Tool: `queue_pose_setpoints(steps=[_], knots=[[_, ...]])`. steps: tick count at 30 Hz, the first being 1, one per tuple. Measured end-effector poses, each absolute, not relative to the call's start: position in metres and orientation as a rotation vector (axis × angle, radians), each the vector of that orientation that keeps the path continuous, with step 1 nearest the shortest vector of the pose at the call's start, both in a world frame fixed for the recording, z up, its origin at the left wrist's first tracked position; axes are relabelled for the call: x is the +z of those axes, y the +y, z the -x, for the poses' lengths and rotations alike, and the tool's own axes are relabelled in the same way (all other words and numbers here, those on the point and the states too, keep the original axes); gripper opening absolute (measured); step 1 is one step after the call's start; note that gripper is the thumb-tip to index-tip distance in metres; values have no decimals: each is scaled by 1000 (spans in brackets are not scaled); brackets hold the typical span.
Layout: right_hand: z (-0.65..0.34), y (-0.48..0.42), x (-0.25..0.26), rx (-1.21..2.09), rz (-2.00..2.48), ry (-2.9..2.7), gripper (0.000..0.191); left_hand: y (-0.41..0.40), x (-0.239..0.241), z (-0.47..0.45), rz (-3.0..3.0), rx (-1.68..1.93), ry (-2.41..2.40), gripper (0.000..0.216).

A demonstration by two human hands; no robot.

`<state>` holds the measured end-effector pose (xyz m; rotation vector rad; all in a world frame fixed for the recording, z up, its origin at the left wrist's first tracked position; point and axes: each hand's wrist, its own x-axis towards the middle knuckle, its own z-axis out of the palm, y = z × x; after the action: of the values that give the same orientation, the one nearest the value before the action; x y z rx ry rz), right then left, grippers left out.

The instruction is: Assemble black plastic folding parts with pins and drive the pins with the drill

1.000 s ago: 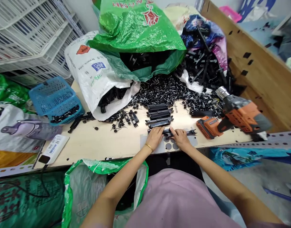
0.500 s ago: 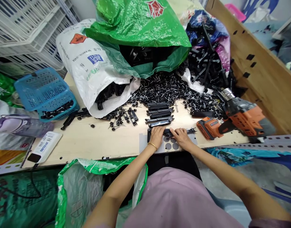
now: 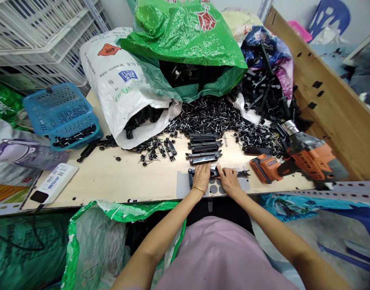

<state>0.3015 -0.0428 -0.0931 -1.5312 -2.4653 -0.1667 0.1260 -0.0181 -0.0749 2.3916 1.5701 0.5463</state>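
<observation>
A long black plastic part point(image 3: 243, 173) with a forked right end lies across a thin grey plate point(image 3: 182, 186) with dark round spots, at the table's front edge. My left hand point(image 3: 202, 178) is closed over its left half, a gold-coloured bracelet on the wrist. Toward its middle my right hand point(image 3: 229, 179) grips it with thumb and fingers; the fingers partly hide the part. Just beyond lie several similar black assemblies point(image 3: 205, 155) in a stacked row. A small coil spring point(image 3: 225, 140) is to their right.
An orange cordless power tool point(image 3: 305, 157) lies at right. Behind, small black pins point(image 3: 203, 117) heap before a green sack point(image 3: 185, 44) and a white sack point(image 3: 112, 76). At left are a blue basket point(image 3: 60, 104), a purple bottle point(image 3: 30, 155) and a white device point(image 3: 56, 183).
The camera view has shifted slightly. Both hands stay on the black part, with only small finger movement.
</observation>
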Motion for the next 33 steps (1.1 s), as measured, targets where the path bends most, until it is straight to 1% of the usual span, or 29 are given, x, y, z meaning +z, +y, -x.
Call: queue_pose_setpoints(steps=[6,10,12,14,15,17,19,20,22,23,25,27,29,31,33], knots=[[-322,-22,-87,27,1221,-2664,53,-12,-73,-117,-2398,516,1436,33],[-331,-14,-69,121,1160,-2657,50,-5,-60,-111,-2371,487,1439,28],[-331,-18,-51,137,1223,-2474,48,-8,-46,-106,-2324,506,1477,29],[-326,-25,-31,191,1396,-2069,49,-18,-29,-101,-2206,598,1535,31],[-321,-29,-23,285,1472,-1823,50,-26,-20,-100,-2128,658,1564,32],[-305,-33,-9,638,1500,-1378,49,-43,-3,-102,-1973,767,1591,32],[-284,-33,0,1064,1382,-1058,40,-59,12,-108,-1840,795,1528,31],[-273,-33,4,1222,1313,-939,38,-66,18,-111,-1752,786,1459,32],[-255,-33,12,1378,1228,-774,39,-77,26,-115,-1490,732,1245,38],[-249,-34,16,1405,1202,-741,41,-81,29,-116,-1321,693,1121,43],[-244,-39,26,1471,1162,-783,40,-85,31,-115,-993,636,916,61],[-242,-48,36,1536,1166,-905,36,-88,31,-112,-816,632,869,78],[-240,-57,43,1496,1228,-1033,31,-90,29,-109,-797,675,951,81],[-234,-66,46,1345,1299,-1084,27,-92,26,-107,-817,718,1028,78],[-227,-73,46,1188,1316,-1071,25,-93,24,-106,-797,717,1053,81]])
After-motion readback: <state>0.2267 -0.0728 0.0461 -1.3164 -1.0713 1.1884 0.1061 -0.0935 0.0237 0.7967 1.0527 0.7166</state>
